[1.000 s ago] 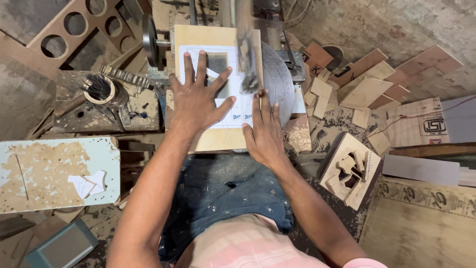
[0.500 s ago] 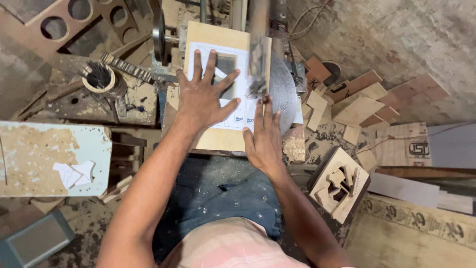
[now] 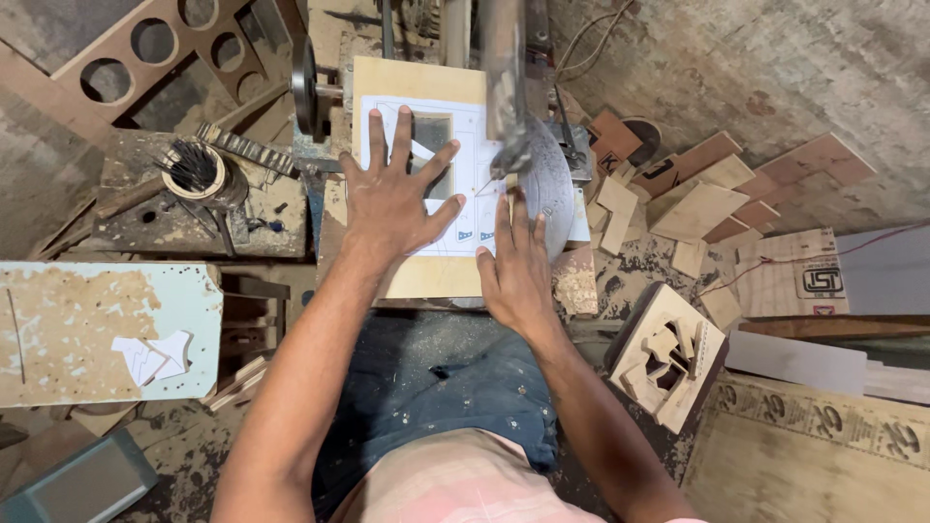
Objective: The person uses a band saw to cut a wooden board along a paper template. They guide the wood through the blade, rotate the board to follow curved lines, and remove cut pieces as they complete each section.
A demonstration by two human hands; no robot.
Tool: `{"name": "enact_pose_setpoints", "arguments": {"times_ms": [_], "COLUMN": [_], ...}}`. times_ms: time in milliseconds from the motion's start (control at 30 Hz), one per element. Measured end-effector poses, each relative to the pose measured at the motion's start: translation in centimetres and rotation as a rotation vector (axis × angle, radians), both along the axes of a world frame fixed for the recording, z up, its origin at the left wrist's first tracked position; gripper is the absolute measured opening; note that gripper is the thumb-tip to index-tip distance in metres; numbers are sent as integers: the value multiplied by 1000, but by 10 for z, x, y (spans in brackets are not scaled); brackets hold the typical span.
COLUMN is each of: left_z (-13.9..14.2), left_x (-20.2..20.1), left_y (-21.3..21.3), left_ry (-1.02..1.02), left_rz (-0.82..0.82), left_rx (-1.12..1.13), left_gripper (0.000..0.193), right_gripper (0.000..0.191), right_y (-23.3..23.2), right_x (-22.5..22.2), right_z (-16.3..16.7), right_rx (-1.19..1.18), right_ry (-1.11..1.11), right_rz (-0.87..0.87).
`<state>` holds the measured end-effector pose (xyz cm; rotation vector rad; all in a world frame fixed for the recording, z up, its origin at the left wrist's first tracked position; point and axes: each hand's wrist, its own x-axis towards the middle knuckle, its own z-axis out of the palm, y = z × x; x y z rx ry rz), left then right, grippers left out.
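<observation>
A pale blue panel (image 3: 107, 329) lies at far left on the dusty, sawdust-strewn floor. The left hand (image 3: 392, 199) presses flat, fingers spread, on the paper-covered wooden board (image 3: 418, 276) on the saw's worktop (image 3: 554, 189). The right hand (image 3: 513, 266) lies flat, grasping nothing, at the board's right edge. Offcuts (image 3: 697, 208) litter the right.

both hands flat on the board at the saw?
Yes: the left hand and the right hand lie palm-down, fingers spread, on the pale board with the paper pattern.

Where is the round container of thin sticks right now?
In the head view, the round container of sticks stands upper left on a cluttered wooden bench, left of the left hand.
</observation>
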<state>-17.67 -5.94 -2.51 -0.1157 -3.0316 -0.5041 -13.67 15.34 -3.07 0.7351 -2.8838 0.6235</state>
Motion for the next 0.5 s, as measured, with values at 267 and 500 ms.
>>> {"name": "enact_pose_setpoints", "arguments": {"times_ms": [267,500], "left_z": [8,33], "left_x": [7,2], "left_y": [5,19], "left_ry": [65,-22], "left_rz": [34,28], "left_rx": [-9,-42], "left_gripper": [70,71], "right_gripper": [71,71], "right_y": [1,11], "right_x": [2,-4], "right_z": [6,15], "right_rx": [22,-2], "right_ry": [-41,-23], "right_rz": [-17,-15]}}
